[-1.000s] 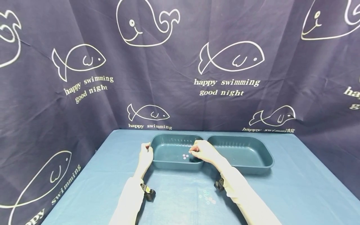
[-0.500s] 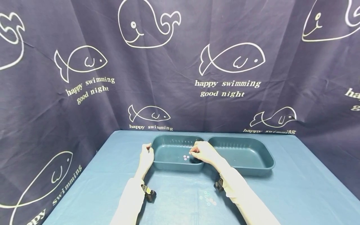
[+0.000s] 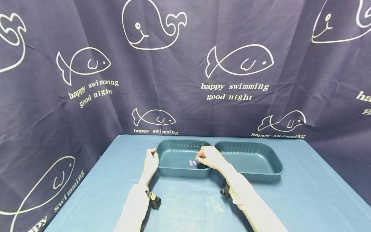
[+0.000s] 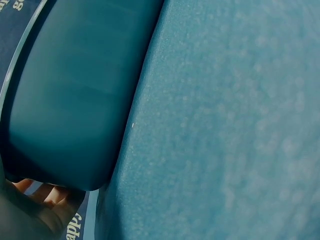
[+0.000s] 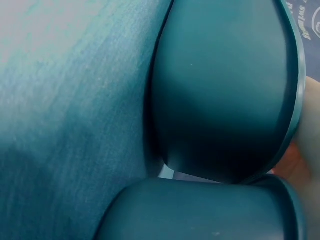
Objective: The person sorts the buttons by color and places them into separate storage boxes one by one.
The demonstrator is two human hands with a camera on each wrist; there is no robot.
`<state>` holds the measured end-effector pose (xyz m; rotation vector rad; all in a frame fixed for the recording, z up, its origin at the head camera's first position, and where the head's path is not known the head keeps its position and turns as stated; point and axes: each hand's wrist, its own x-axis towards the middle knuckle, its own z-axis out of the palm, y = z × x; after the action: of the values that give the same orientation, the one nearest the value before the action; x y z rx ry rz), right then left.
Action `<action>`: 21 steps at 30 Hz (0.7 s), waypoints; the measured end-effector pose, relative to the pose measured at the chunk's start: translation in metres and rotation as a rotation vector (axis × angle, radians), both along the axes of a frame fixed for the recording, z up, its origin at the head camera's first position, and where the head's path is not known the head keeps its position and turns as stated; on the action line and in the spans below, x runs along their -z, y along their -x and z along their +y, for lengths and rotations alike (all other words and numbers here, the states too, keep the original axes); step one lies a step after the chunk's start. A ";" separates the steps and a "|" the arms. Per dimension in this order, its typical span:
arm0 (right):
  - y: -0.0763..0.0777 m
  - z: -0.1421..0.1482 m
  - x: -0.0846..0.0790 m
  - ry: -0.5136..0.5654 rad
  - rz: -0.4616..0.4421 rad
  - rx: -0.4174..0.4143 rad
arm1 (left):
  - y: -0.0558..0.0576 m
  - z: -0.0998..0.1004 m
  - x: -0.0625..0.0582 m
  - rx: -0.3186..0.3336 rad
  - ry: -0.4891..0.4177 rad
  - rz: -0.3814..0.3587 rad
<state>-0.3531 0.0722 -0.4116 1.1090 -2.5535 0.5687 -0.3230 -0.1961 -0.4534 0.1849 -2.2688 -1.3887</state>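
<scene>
My left hand [image 3: 151,159] grips the left end of a dark teal rectangular tray [image 3: 183,171]. In the left wrist view, its fingers [image 4: 59,199] lie against the end wall of that tray. My right hand [image 3: 211,156] reaches over the right end of the same tray, fingers curled and fingertips down inside it. Several tiny pink-white ring-like pieces [image 3: 190,161] lie on the tray floor just left of those fingertips. Whether the right fingers still hold a piece, I cannot tell. In the right wrist view, the hand [image 5: 307,135] shows only partly, behind the rim.
A second teal tray [image 3: 262,176] stands right beside the first, their ends close together. Several small pale green and pink pieces [image 3: 215,206] lie on the blue tablecloth [image 3: 179,212] between my forearms. A dark fish-print curtain [image 3: 185,96] rises behind the table.
One more small piece now lies with the others on the tray floor, beneath my right fingertips. Both hands stay nearly in place; the whole view has shifted slightly.
</scene>
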 end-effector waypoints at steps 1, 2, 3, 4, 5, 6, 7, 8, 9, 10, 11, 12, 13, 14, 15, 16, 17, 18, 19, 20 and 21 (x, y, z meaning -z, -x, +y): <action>0.000 0.000 0.000 0.001 0.000 0.000 | 0.000 0.000 0.000 0.000 -0.002 -0.001; 0.000 0.001 -0.001 0.003 0.000 -0.001 | -0.001 0.000 -0.001 0.001 -0.003 -0.003; -0.001 0.001 -0.001 0.003 -0.001 -0.002 | -0.001 0.001 -0.001 0.001 -0.005 -0.005; -0.001 0.001 -0.002 0.003 0.004 -0.005 | -0.001 0.001 -0.001 0.001 -0.006 -0.007; -0.002 0.001 -0.002 0.007 0.000 -0.005 | -0.001 0.001 -0.002 0.002 -0.009 -0.008; -0.002 0.001 -0.003 0.008 -0.004 -0.004 | -0.001 0.001 -0.002 0.003 -0.012 -0.009; -0.002 0.002 -0.003 0.008 0.000 -0.007 | -0.001 0.001 -0.001 0.004 -0.015 -0.009; -0.003 0.002 -0.003 0.008 0.001 -0.008 | -0.001 0.001 -0.001 0.005 -0.015 -0.009; -0.004 0.002 -0.003 0.006 0.004 -0.009 | -0.001 0.001 -0.001 0.005 -0.019 -0.008; -0.004 0.003 -0.003 0.007 0.009 -0.012 | -0.001 0.001 -0.001 0.006 -0.022 -0.008; -0.004 0.003 -0.003 0.010 0.008 -0.013 | -0.001 0.001 -0.001 0.007 -0.027 -0.009; -0.004 0.003 -0.002 0.012 0.014 -0.016 | -0.001 0.001 0.000 0.007 -0.028 -0.008; -0.004 0.003 -0.002 0.015 0.019 -0.019 | -0.001 0.001 0.000 0.006 -0.029 -0.007; -0.004 0.004 -0.002 0.019 0.024 -0.022 | -0.001 0.001 0.000 0.006 -0.029 -0.007; -0.004 0.004 -0.002 0.025 0.029 -0.025 | 0.000 0.001 0.000 0.007 -0.032 -0.008; -0.005 0.004 -0.002 0.036 0.027 -0.028 | 0.000 0.001 0.000 0.007 -0.031 -0.009; -0.006 0.005 -0.002 0.052 0.016 -0.027 | 0.000 0.000 0.000 0.007 -0.030 -0.010; -0.006 0.005 -0.003 0.069 0.000 -0.027 | 0.000 0.000 0.000 0.008 -0.027 -0.008; -0.007 0.005 -0.004 0.085 -0.019 -0.023 | 0.000 0.000 -0.001 0.008 -0.026 -0.009; -0.008 0.005 -0.004 0.101 -0.038 -0.021 | 0.000 0.000 -0.001 0.010 -0.026 -0.010; -0.010 0.005 -0.005 0.112 -0.053 -0.016 | 0.000 0.000 -0.001 0.011 -0.026 -0.007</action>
<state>-0.3432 0.0773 -0.4062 1.0913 -2.5244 0.7446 -0.3227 -0.1962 -0.4523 0.1863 -2.2614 -1.4264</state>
